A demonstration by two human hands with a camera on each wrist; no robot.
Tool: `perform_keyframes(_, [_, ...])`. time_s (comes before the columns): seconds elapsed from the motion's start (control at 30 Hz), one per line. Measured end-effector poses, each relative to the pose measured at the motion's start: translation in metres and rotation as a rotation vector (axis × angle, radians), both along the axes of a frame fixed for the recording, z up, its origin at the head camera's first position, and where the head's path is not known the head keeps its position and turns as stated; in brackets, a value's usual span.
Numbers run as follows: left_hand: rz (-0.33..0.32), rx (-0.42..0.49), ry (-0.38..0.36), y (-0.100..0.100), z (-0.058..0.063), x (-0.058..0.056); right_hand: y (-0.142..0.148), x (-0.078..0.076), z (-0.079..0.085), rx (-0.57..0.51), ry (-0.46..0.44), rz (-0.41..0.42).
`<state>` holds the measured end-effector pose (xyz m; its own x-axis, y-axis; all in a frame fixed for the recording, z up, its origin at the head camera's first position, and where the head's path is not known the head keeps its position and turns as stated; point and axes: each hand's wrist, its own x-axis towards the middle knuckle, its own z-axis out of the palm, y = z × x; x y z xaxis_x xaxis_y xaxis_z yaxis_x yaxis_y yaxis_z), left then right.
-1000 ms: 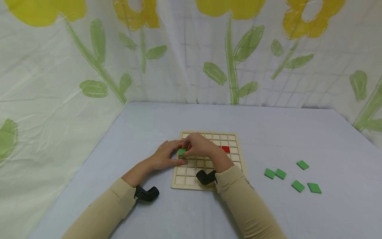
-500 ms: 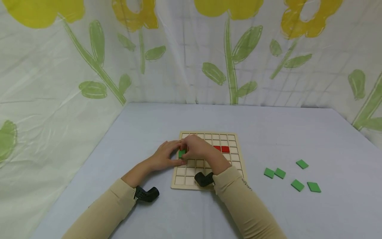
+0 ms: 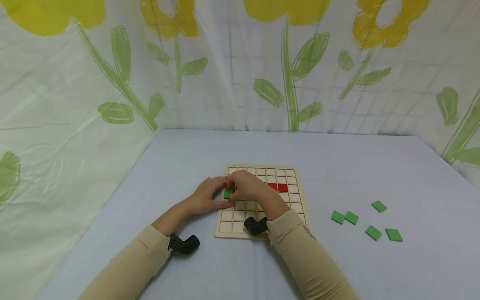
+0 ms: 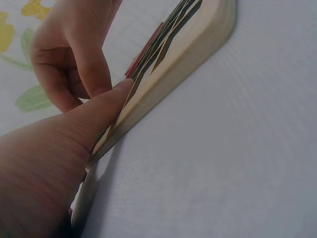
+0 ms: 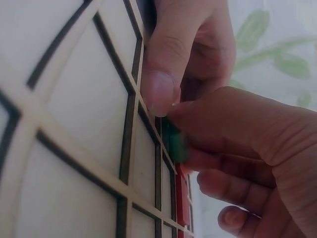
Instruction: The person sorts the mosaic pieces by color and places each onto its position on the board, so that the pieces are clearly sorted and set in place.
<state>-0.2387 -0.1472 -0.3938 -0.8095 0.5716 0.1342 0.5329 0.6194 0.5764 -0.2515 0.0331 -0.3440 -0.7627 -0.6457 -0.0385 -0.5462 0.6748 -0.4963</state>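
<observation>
A square wooden grid board lies mid-table. My right hand pinches a small green tile low at the board's left side, thumb and index fingertip against it. In the right wrist view this green tile sits right at the grid slats. My left hand rests on the left edge, its thumb lying over the rim and its other fingers reaching beyond the tile. Red tiles fill cells in a row further right; part of that row is hidden behind my right hand.
Several loose green tiles lie on the white tabletop to the right of the board. A white curtain printed with yellow flowers hangs behind and at the left. Black wrist devices sit at both cuffs.
The right hand has lowered slightly with the green tile, which now lies flatter at the board's left cells. More of the red row shows. The left hand has stayed in place.
</observation>
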Motion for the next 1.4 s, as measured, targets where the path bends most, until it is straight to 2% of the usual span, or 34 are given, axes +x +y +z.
perform_keyframes(0.3, [0.008,-0.022,-0.036,0.002,0.002,0.001,0.021,0.004,0.012,-0.090,-0.031,-0.027])
perform_keyframes(0.4, [0.023,-0.042,-0.041,0.002,0.002,0.001,0.029,0.006,0.014,-0.079,-0.020,-0.026])
perform_keyframes(0.67, [0.034,-0.063,-0.038,0.003,0.002,0.003,0.062,0.007,0.016,-0.056,0.011,-0.052])
perform_keyframes(0.8, [0.042,-0.069,-0.032,0.002,0.002,0.003,0.076,0.010,0.016,-0.054,-0.005,-0.077])
perform_keyframes(1.1, [0.045,-0.074,-0.042,0.002,0.002,0.004,0.104,0.014,0.015,-0.110,-0.002,-0.069])
perform_keyframes(1.4, [0.041,-0.079,-0.035,0.003,0.003,0.003,0.137,0.022,0.012,-0.109,-0.006,-0.114])
